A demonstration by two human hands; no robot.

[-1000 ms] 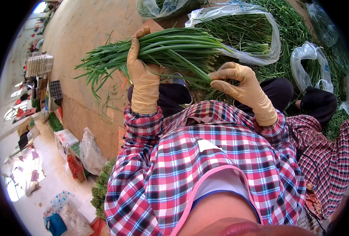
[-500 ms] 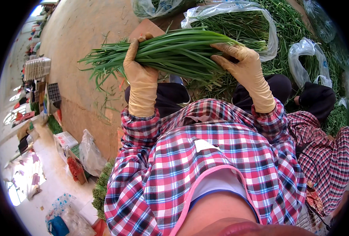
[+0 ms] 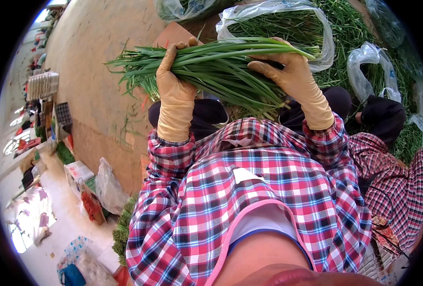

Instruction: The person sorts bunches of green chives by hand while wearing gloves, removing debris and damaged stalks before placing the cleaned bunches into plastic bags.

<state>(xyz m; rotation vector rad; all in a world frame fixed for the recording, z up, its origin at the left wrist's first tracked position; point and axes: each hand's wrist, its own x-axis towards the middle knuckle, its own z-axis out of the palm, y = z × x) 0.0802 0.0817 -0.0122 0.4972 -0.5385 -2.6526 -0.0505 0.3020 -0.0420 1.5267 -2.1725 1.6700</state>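
A long bunch of garlic chives (image 3: pixel 211 59) lies across both hands above my lap, leaf tips to the left and stem ends to the right. My left hand (image 3: pixel 177 88), in a tan rubber glove, is wrapped round the leafy part, fingertips curled over the top edge. At the stem end my right hand (image 3: pixel 287 71), gloved alike, grips the bunch; its thumb points left and its other fingers are partly hidden behind the stalks. Some upper stalks pass over the right fingers, while lower ones fan down toward my lap.
Beyond the bunch, an open clear plastic bag (image 3: pixel 328 43) holds more chives, beside a heap of loose greens (image 3: pixel 349 28). Another bag (image 3: pixel 356 71) stands at the right, near a person in a checked sleeve (image 3: pixel 397 190). Crates (image 3: pixel 42 86) and a box (image 3: pixel 78 171) stand left.
The bunch has shifted a little to the right. Its stem end has split, with lower stalks now spreading downward and several upper ones reaching past my right hand.
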